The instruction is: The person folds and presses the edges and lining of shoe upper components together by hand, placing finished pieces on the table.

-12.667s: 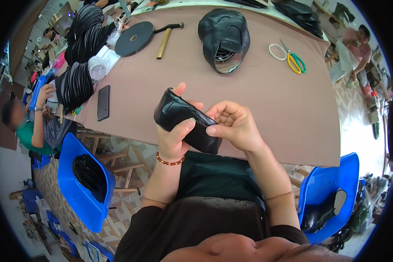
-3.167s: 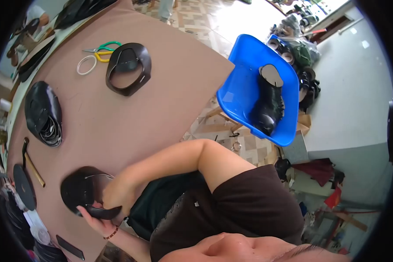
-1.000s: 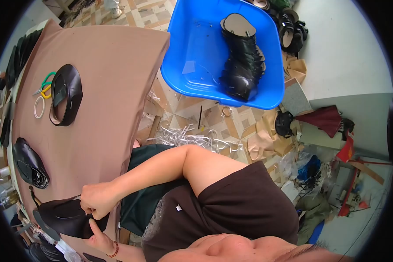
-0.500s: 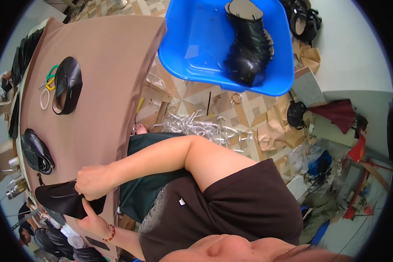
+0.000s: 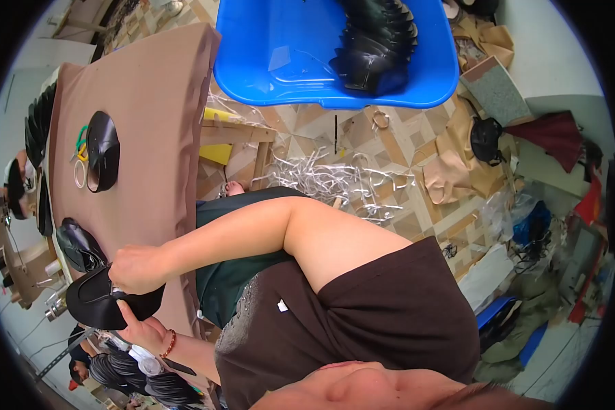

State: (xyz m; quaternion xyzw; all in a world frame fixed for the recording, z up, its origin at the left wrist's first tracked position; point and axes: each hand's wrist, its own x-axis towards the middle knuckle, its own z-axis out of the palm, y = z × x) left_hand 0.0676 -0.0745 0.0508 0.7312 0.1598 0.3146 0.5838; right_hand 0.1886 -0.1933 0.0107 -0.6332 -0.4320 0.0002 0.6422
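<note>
A black leather piece, seemingly a shoe upper (image 5: 92, 301), is held between my two hands over the near end of the cloth-covered table (image 5: 154, 137). My right hand (image 5: 138, 268) is closed in a pinch on its edge, beside a slit where a small pale bit shows. My left hand (image 5: 142, 329), with a beaded bracelet at the wrist, grips it from below; one digit points up against the leather. Just beyond lies another black piece (image 5: 80, 244), rolled up. Farther along the table are a looped black upper (image 5: 103, 152), scissors (image 5: 82, 145) and a white tape ring (image 5: 80, 174).
A blue tub (image 5: 287, 68) on the floor holds a stack of black uppers (image 5: 376, 48). White strip scraps (image 5: 314, 181) and brown paper (image 5: 451, 178) litter the floor. More black pieces (image 5: 119, 372) sit beyond the table, where another person (image 5: 80, 355) is partly visible.
My view has shifted, so the tub appears higher and the table's things slightly lower. The upper in my hands has turned, and its slit now gapes wider. Both hands keep hold of it.
</note>
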